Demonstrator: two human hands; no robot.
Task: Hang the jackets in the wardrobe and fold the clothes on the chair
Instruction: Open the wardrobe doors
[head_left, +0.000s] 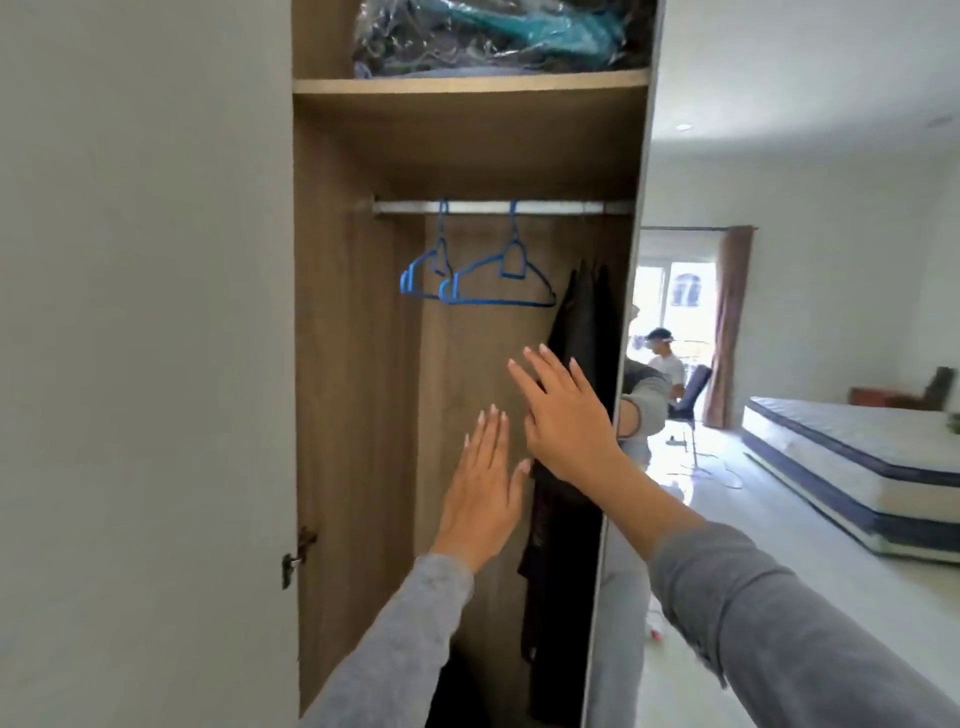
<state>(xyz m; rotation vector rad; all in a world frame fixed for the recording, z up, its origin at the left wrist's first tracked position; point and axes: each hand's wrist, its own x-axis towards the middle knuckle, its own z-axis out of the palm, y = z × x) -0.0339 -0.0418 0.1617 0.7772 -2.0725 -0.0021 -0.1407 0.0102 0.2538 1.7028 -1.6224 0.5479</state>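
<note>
The fingers (488, 431) of the left hand (480, 493) are pointing straight up, side by side and holding nothing. Those of the right hand (566, 421) are spreading straight toward the upper left, also holding nothing. Both hands are sitting at the centre of the frame inside the open wardrobe (353, 364), with grey sleeves (395, 639) running off the lower edge. The dark jackets (587, 322) are hanging just right of centre, against the right side of the wardrobe. The right hand is overlapping their left edge, though whether it is touching the cloth cannot be told. The left thumb is lying just beside that same edge lower down. The jackets are showing as black, limp and long, dropping from below the rail (561, 208) toward the bottom of the frame. They are hanging so close together that their number cannot be counted. Two blue hangers (498, 280) are hanging bare from the rail above the fingers, up and to the left of the jackets. One shelf (467, 85) is crossing the top of the frame, carrying one plastic-wrapped bundle (493, 36) with teal and grey inside. One pale door (145, 364) is filling the left of the frame. On the right, a mirrored panel (779, 182) is showing one striped mattress (857, 457), one brown curtain (730, 322) and one dark chair (693, 387), too small for anything on it to be made out.
</note>
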